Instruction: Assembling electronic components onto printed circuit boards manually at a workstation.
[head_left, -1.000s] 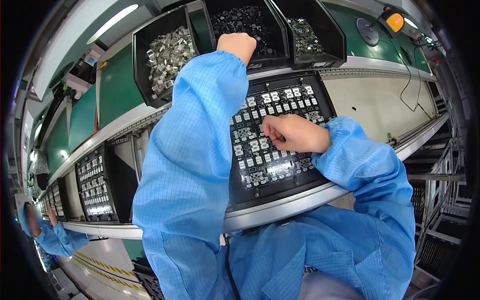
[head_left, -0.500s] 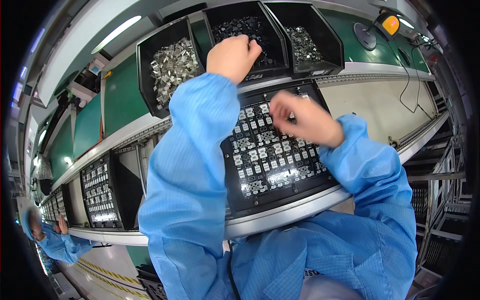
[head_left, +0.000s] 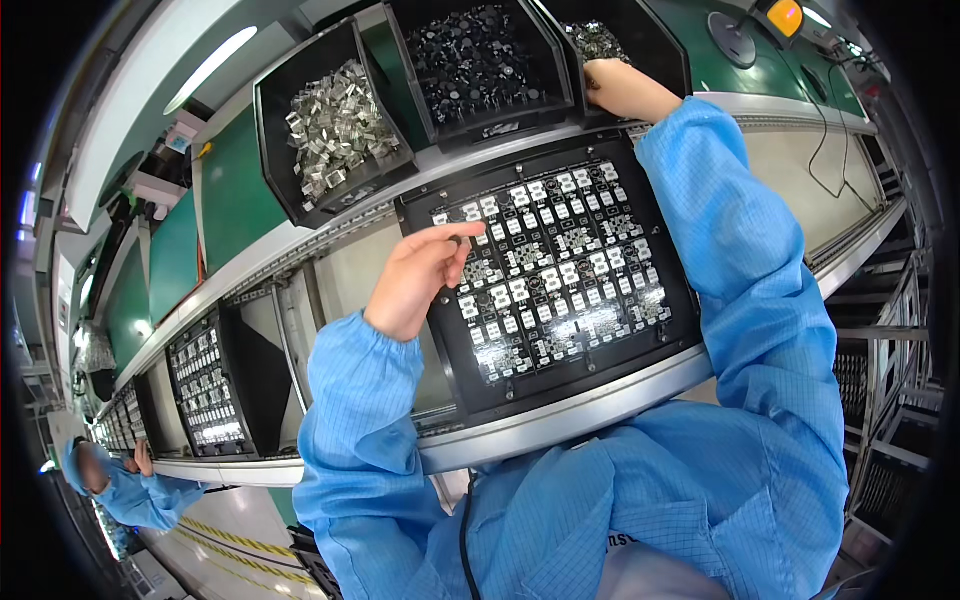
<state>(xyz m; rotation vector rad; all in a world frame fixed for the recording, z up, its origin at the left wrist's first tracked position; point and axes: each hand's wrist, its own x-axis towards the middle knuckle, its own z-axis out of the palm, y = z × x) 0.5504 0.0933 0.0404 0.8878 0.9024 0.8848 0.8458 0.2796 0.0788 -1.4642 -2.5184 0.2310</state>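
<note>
My left hand (head_left: 415,280) hovers at the left edge of a panel of small circuit boards (head_left: 570,250) with rows of white parts. Its index finger points over the boards while the other fingers curl in around a small dark component (head_left: 456,241), partly hidden. The panel sits in a black frame (head_left: 540,392). My right hand (head_left: 630,92) dips into the right black bin (head_left: 655,45), which holds small silvery parts (head_left: 597,40). Its fingers are bent together; the fingertips and anything in them are hidden.
The middle bin (head_left: 575,90) has black round components (head_left: 475,60); the left bin (head_left: 290,195) has silver metal pieces (head_left: 340,130). A metal rail (head_left: 560,415) runs along the near edge. Further left are another framed panel (head_left: 207,385) and a co-worker in blue (head_left: 140,490).
My left hand has left the middle bin and come down to the panel's left side. My right hand has moved from over the boards up into the right bin.
</note>
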